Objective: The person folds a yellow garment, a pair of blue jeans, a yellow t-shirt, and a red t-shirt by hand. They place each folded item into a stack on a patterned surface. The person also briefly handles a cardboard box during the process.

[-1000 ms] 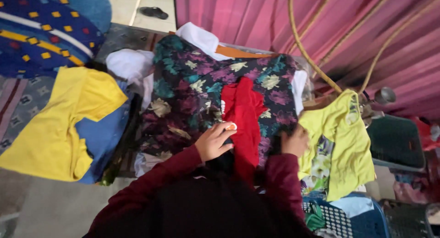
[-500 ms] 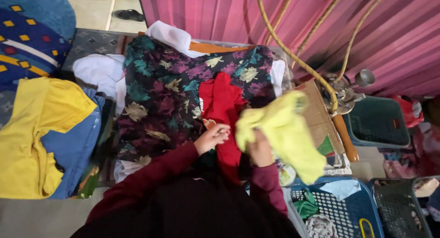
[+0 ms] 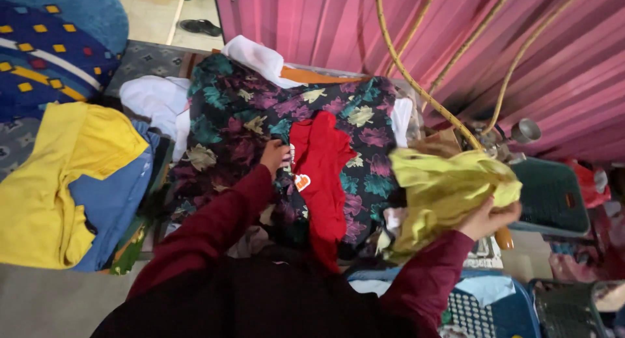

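Note:
A dark floral cloth (image 3: 228, 136) is spread over the ironing surface in front of me, with a red garment (image 3: 322, 175) lying down its middle. My left hand (image 3: 273, 157) pinches the left edge of the red garment, fingers closed on the fabric. My right hand (image 3: 488, 219) is off to the right, gripping a crumpled yellow-green garment (image 3: 446, 191) held above the edge of the surface. Both arms wear dark red sleeves.
A yellow and blue garment (image 3: 62, 182) lies at the left. White cloths (image 3: 156, 100) sit behind the floral cloth. Plastic baskets, blue (image 3: 482, 309) and green (image 3: 550, 198), stand at the right. Yellow hoses (image 3: 416, 84) hang before a pink corrugated wall (image 3: 338, 25).
My right hand has lifted the yellow-green garment off the right side and bunched it up, carrying it rightward. My left hand has slid up along the red garment's left edge.

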